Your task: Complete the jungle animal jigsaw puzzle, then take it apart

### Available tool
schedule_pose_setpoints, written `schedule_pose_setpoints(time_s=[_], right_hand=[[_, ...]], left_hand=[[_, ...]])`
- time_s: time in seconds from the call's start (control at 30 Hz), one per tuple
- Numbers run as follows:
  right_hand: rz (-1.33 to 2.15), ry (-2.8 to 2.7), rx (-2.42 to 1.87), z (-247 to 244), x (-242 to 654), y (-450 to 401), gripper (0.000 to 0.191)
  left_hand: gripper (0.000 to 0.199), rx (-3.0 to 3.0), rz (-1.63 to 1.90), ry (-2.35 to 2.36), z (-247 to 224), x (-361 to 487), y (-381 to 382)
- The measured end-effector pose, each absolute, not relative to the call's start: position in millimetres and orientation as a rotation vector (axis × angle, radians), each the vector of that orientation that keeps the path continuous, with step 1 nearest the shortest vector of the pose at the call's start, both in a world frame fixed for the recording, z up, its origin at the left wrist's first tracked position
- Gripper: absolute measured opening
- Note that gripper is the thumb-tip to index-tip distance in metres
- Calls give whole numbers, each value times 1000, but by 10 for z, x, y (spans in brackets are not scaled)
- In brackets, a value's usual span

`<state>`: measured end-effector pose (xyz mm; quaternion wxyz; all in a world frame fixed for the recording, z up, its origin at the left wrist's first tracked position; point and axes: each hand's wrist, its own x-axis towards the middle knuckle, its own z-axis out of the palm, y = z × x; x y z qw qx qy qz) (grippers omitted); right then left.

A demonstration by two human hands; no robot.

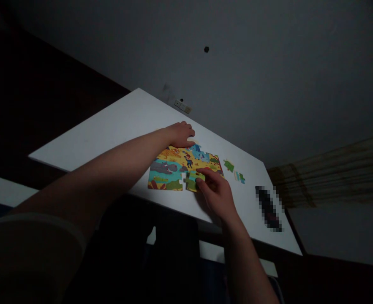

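Note:
A partly joined jigsaw puzzle with animals on yellow and blue ground lies on the white table. My left hand rests on its far edge, fingers curled a little and laid over the pieces. Between the thumb and fingers of my right hand is a green puzzle piece, at the near edge of the puzzle. A narrow white gap shows between that piece and the hippo part on its left. The piece's right side is hidden by my fingers.
Two loose puzzle pieces, a green one and a blue-green one, lie right of the puzzle. A dark pixelated object is farther right. The wall with a socket borders the table's far side.

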<state>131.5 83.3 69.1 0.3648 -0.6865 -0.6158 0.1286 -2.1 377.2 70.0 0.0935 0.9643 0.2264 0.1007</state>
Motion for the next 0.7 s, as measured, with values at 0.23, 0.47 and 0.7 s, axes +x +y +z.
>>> schedule_pose_setpoints(time_s=[0.23,0.47,0.7], right_hand=[[270,-1808,-1785,678,1125,880,41],[24,-1872,-1785,643,1110,821,37],[-162,-1916,-1785,582,1014,765,38]], left_hand=[[75,2845,272,679,709,7,3760],[71,2817,318,675,644,47,3802],[71,2797,301,688,648,48,3803]])
